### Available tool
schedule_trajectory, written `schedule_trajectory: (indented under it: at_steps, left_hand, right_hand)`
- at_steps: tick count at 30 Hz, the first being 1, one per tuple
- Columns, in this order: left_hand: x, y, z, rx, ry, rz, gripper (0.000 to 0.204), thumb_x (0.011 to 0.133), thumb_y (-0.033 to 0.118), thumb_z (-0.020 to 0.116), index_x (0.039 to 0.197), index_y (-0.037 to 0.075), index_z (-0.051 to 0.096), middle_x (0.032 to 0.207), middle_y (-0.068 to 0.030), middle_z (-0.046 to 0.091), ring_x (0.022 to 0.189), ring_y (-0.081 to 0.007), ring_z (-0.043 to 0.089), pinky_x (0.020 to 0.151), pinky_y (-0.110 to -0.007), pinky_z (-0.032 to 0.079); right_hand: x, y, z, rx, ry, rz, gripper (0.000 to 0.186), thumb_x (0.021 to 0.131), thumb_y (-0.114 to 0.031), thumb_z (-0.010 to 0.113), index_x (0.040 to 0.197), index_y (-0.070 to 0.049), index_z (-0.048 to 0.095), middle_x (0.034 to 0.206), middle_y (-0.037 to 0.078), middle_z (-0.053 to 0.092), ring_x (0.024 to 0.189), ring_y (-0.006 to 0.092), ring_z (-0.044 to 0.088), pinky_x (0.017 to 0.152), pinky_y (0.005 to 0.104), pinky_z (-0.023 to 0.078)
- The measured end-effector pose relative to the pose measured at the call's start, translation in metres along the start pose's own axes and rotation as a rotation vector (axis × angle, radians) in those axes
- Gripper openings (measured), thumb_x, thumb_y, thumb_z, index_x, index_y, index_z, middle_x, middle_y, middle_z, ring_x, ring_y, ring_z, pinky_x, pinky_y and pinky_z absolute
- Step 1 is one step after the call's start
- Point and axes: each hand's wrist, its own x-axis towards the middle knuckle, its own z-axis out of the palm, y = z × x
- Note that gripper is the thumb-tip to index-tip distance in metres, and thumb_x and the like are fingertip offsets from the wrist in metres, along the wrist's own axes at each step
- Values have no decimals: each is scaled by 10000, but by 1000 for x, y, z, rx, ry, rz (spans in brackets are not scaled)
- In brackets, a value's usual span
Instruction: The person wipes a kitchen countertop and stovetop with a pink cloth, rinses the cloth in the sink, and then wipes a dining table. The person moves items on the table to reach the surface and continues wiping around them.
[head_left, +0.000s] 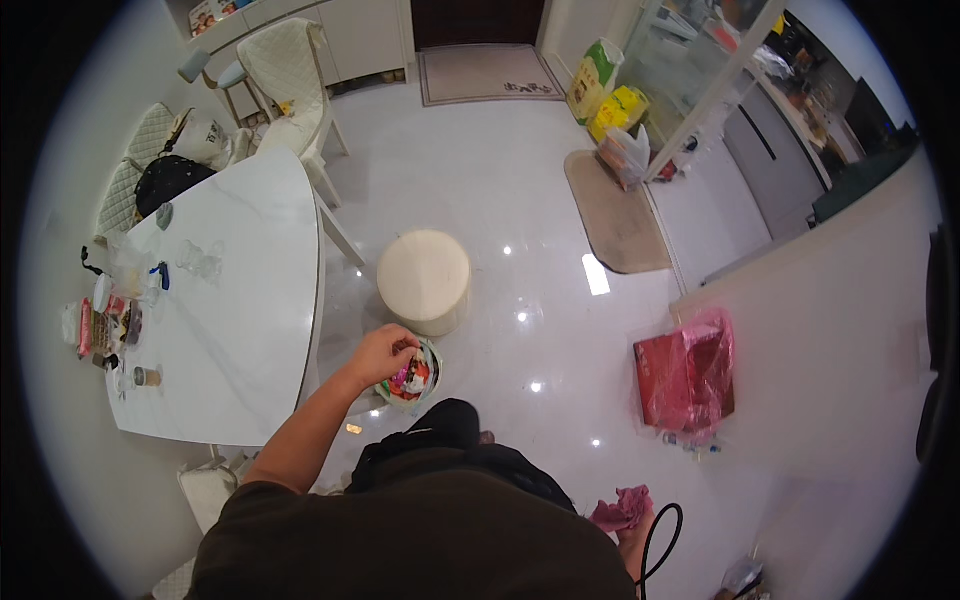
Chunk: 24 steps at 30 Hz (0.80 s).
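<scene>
My left hand is closed at the edge of an open plastic bag, fingers curled and seeming to grip its rim. Colourful wrapped packets in pink, red and white fill the bag. Low at the right of my body, my right hand is closed round a crumpled pink cloth. Part of that hand is hidden by the cloth and by my torso.
A round cream stool stands just beyond the bag. The white table is at the left, with a chair behind it. At the right, a red box in pink plastic sits by the wall; a brown mat lies farther off.
</scene>
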Motion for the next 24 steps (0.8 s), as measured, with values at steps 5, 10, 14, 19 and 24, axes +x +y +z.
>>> schedule_trajectory:
  at_steps: [5, 10, 14, 19, 24]
  left_hand:
    - [49, 7, 6, 21, 103, -114, 135, 739, 138, 626, 807, 21, 624, 813, -114, 591, 705, -211, 606, 659, -299, 487]
    - [115, 0, 18, 10, 216, -183, 170, 750, 187, 653, 775, 23, 616, 761, -90, 591, 680, -177, 588, 640, -292, 479]
    - [207, 17, 23, -123, 149, -298, 214, 788, 230, 628, 811, 18, 612, 760, -57, 590, 690, -135, 576, 639, -266, 475]
    - [322, 99, 62, -726, -196, -416, 313, 825, 289, 604, 1009, 39, 562, 905, -50, 567, 804, -123, 552, 677, -274, 489]
    - [417, 155, 69, -1019, -394, -327, 569, 799, 352, 634, 1245, 113, 373, 1095, -42, 490, 951, -134, 498, 773, -342, 465]
  right_hand:
    - [60, -43, 43, -120, 89, 63, 295, 839, -362, 462, 925, -92, 545, 849, 87, 619, 696, 256, 589, 638, 451, 496]
    - [151, -121, 132, -319, -169, 134, 278, 814, -277, 526, 961, -42, 543, 885, 102, 611, 728, 253, 592, 665, 406, 508]
    - [238, -184, 223, -300, -181, 145, 286, 804, -219, 539, 1009, -21, 530, 918, 117, 607, 756, 256, 597, 694, 407, 511]
    - [305, -229, 434, -175, -383, 200, 320, 791, -146, 555, 1069, 6, 513, 960, 137, 603, 792, 260, 604, 731, 408, 515]
    - [299, -196, 690, -316, -1160, 177, 575, 747, -166, 603, 1266, -83, 367, 1244, 152, 446, 1087, 264, 474, 825, 370, 459]
